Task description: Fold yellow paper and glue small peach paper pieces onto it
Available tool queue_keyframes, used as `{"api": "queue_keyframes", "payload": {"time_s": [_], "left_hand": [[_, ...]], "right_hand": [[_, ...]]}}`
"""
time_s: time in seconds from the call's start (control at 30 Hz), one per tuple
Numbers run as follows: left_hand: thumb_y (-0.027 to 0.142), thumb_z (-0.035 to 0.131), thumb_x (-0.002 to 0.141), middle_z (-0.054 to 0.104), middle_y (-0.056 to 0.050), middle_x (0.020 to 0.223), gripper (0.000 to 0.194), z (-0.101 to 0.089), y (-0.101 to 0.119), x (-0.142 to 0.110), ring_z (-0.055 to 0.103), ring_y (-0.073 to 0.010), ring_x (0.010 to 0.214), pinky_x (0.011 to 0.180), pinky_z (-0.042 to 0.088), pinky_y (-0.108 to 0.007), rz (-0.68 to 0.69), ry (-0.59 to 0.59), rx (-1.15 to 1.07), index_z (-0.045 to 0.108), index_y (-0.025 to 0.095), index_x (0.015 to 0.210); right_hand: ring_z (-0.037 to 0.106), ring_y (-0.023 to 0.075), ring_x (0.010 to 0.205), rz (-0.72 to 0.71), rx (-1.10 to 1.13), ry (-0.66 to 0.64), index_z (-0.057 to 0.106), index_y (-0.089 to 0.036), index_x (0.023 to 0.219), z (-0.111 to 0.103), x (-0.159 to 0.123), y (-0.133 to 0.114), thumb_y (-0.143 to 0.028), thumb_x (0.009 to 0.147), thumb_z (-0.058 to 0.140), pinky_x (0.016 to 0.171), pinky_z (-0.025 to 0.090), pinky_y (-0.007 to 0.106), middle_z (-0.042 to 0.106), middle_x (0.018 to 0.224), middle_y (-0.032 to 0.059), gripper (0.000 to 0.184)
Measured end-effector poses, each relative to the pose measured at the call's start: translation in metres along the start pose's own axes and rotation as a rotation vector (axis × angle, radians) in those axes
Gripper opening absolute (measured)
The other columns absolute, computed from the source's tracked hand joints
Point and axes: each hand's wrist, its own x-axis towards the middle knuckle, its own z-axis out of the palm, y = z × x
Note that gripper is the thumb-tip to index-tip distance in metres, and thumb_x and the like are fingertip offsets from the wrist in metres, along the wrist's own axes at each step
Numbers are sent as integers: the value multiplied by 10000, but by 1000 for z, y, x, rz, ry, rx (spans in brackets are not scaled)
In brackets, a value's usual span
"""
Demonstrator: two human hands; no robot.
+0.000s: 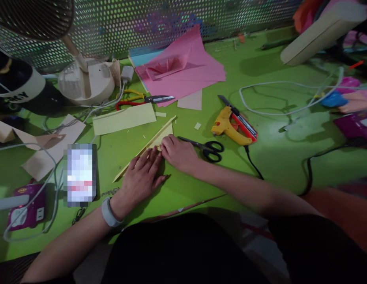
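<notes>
A folded piece of yellow paper lies slantwise on the green table, with a raised crease along its far edge. My left hand rests flat on its near part, fingers stretched and the thumb apart. Close beside it, my right hand is closed, its fingertips pinching the paper's lower edge, which the fingers partly hide. Black-handled scissors lie just right of my right hand, their blades reaching behind it. A cut yellow strip lies beyond my left hand, with small paper scraps around.
A yellow glue gun and a red box cutter lie to the right. Pink sheets and red-and-yellow-handled shears are at the back. At left are a phone, a purple power socket, cables and a fan.
</notes>
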Motion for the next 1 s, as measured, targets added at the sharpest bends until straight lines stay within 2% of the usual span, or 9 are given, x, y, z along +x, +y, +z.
{"api": "queue_keyframes", "payload": {"time_s": [0.13,0.33,0.63,0.8,0.9,1.0], "left_hand": [[519,353,987,394,-136,1528,648,0,0,0,401,-313,1381,1061,378,-470,-22,-36,-25,361,110,1490],[511,378,977,455,-161,1488,611,0,-1,1,429,-311,1350,1039,377,-461,-38,-6,-52,446,93,1417],[485,412,967,448,-170,1489,587,-1,-5,3,459,-325,1312,996,391,-459,-3,28,-75,461,72,1381],[507,420,958,474,-167,1471,651,-2,-6,5,449,-328,1318,996,386,-453,-6,17,-91,413,53,1424],[525,407,957,472,-157,1475,696,-4,-6,6,420,-330,1343,1012,374,-463,-19,-14,-94,351,60,1472],[553,389,953,464,-166,1479,722,-5,-5,6,376,-340,1375,1036,350,-484,-21,-17,-94,346,62,1481]], "right_hand": [[566,141,571,-21,7,36,557,-130,1068,1,0,2,-267,1016,268,428,429,242,597,907,129,324],[531,126,538,3,56,-29,545,-132,1066,-4,1,1,-274,1018,251,416,434,245,599,921,130,331],[543,139,598,6,97,-20,534,-124,1042,-9,-1,0,-280,1016,271,476,461,262,598,940,126,307],[567,150,629,6,164,-19,524,-123,1147,-8,-3,2,-247,1002,314,482,473,270,620,1023,141,284],[589,165,690,-27,152,43,533,-113,1196,-4,-5,4,-199,988,351,521,481,278,628,1048,146,289],[588,186,787,-144,54,193,597,-101,1132,5,-10,9,-144,982,342,620,499,303,636,997,142,299]]}}
